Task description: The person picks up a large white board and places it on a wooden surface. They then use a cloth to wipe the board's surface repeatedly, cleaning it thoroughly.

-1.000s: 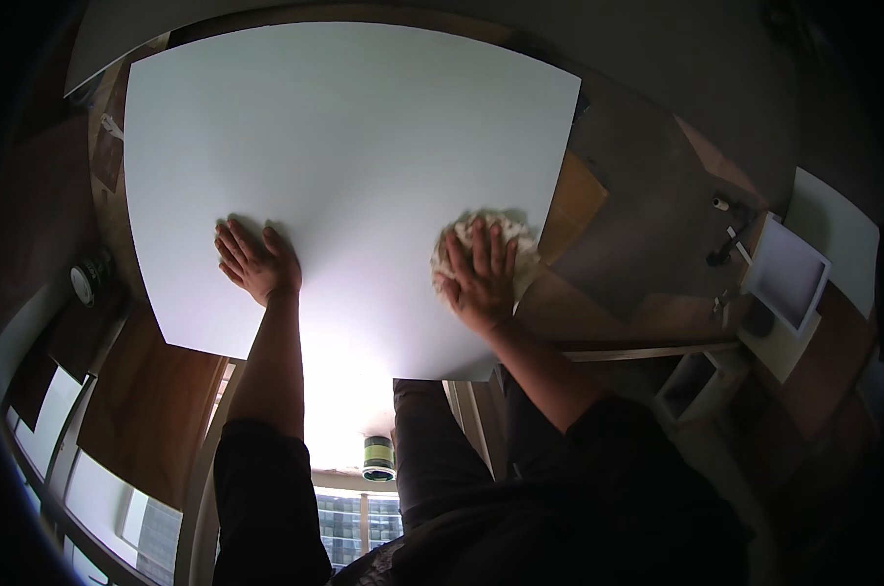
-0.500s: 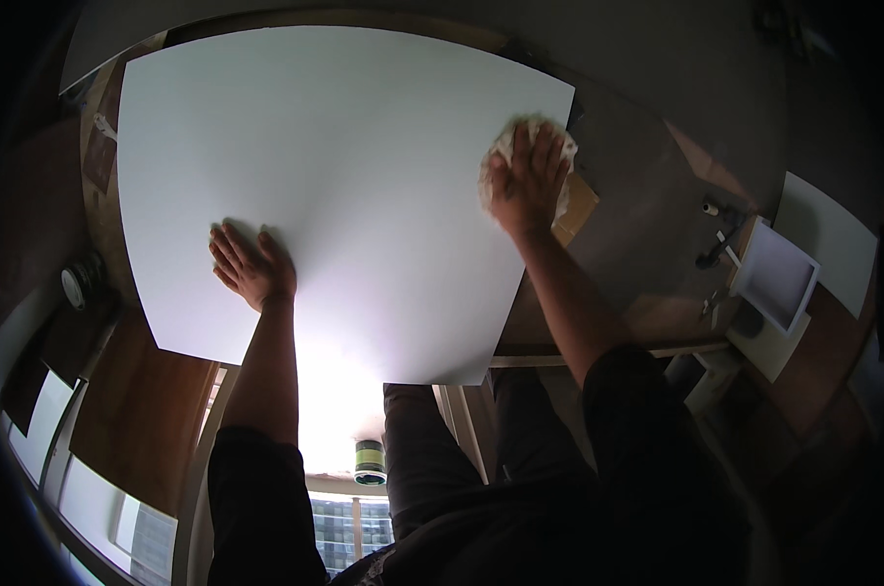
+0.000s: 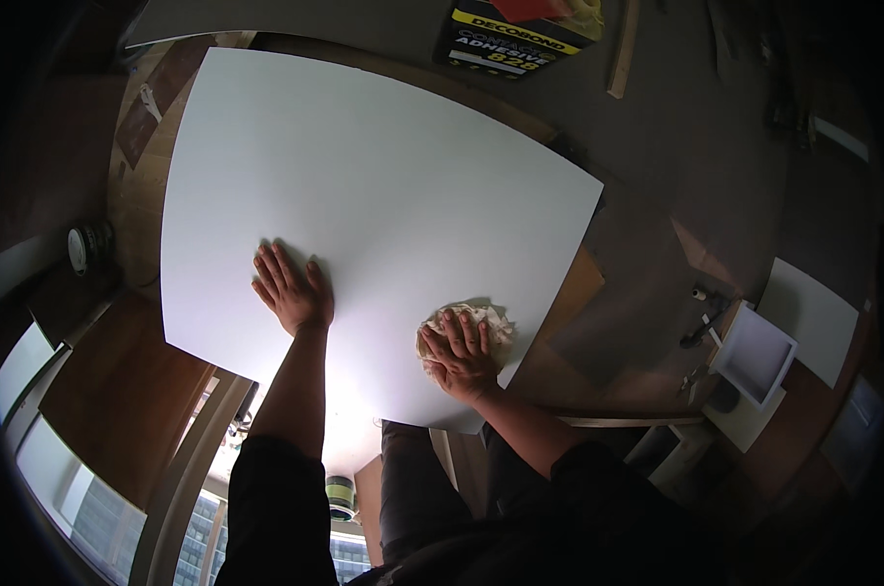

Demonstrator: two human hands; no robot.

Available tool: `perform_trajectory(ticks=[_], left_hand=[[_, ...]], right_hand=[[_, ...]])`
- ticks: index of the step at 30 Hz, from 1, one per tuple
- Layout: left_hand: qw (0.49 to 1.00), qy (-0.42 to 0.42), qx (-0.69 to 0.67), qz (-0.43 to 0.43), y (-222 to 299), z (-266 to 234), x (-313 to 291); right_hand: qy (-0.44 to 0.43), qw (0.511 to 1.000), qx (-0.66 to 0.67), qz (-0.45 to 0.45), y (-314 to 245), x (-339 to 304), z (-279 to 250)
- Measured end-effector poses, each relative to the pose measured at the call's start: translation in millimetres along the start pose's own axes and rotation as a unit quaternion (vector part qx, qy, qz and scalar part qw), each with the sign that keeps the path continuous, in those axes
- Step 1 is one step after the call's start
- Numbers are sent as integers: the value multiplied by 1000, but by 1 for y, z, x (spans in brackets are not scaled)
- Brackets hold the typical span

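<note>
A large white panel (image 3: 364,186) lies in front of me. My left hand (image 3: 294,291) rests flat on its left part with the fingers spread, holding nothing. Near the panel's lower right edge, my right hand (image 3: 460,359) presses a crumpled off-white cloth (image 3: 501,330) against the surface. The cloth bunches out around the fingers; its underside is hidden.
At the far edge stands a dark adhesive can (image 3: 481,39) with a yellow band, beside a wooden strip (image 3: 625,49). A shallow white tray (image 3: 757,356) sits on the right. A round tin (image 3: 340,498) is below the panel, near my legs.
My right hand has brought the cloth from the panel's upper right edge down toward me. The left hand stays flat on the panel. My view has shifted, bringing the can into sight.
</note>
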State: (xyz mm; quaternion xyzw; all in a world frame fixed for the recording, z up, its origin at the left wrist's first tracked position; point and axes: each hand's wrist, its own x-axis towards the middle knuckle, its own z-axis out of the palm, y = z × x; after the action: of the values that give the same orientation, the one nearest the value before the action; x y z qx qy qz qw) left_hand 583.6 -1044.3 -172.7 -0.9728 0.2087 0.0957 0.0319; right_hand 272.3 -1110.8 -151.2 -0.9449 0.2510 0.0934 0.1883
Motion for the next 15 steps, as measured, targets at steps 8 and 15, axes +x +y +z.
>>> perform_trajectory(ticks=[8,15], left_hand=[[999,-34,11,-12,-4,-2,2],[998,-67,-3,-9,-5,-6,2]], right_hand=[[119,949,-42,290,169,144,-51],[139,947,-95,274,152,230,-65]])
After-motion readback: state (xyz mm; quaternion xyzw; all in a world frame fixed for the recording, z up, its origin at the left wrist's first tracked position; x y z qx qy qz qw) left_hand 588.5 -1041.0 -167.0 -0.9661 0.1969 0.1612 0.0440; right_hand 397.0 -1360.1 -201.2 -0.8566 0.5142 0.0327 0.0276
